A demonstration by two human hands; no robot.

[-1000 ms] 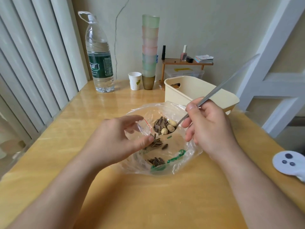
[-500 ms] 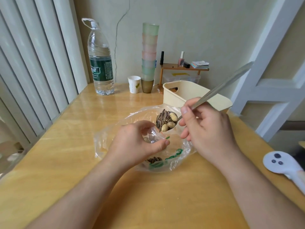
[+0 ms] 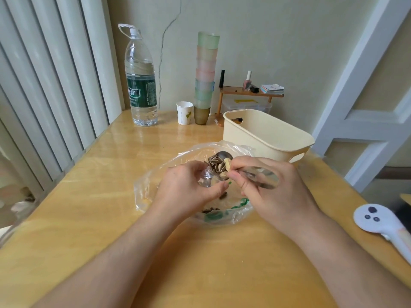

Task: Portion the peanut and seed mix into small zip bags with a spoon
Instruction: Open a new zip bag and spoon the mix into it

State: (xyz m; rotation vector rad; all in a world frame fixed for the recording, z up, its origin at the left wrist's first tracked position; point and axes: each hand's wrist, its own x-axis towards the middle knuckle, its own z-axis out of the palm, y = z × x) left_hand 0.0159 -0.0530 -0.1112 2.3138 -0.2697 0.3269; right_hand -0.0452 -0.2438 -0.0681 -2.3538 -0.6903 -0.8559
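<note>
1. Head view: your left hand [image 3: 191,185] is pinching the mouth of a small zip bag [image 3: 208,180], fingers curled round the crinkly plastic. It sits over the big clear bag [image 3: 155,187] lying on the wooden table [image 3: 93,207].
2. Your right hand [image 3: 273,185] is clamped on the spoon [image 3: 224,157], fingers curled round the handle. The two hands are nearly touching, with the spoon bowl between and just behind them.
3. The spoon's long axis runs roughly right to left, bowl end pointing left toward the little bag's opening. Most of the handle is blurred, so I can't tell its exact tilt.
4. The mix [image 3: 219,166] of striped seeds and peanuts is sliding off the bowl's near edge at the bag mouth. More seeds lie loose in the big bag near the green print.
5. Versus half a second ago: the handle was sticking up toward the upper right with the bowl level and loaded. Now it's swung down and tipped, and your hands have closed in.
6. Cream basket [image 3: 266,136] sits just behind.
</note>
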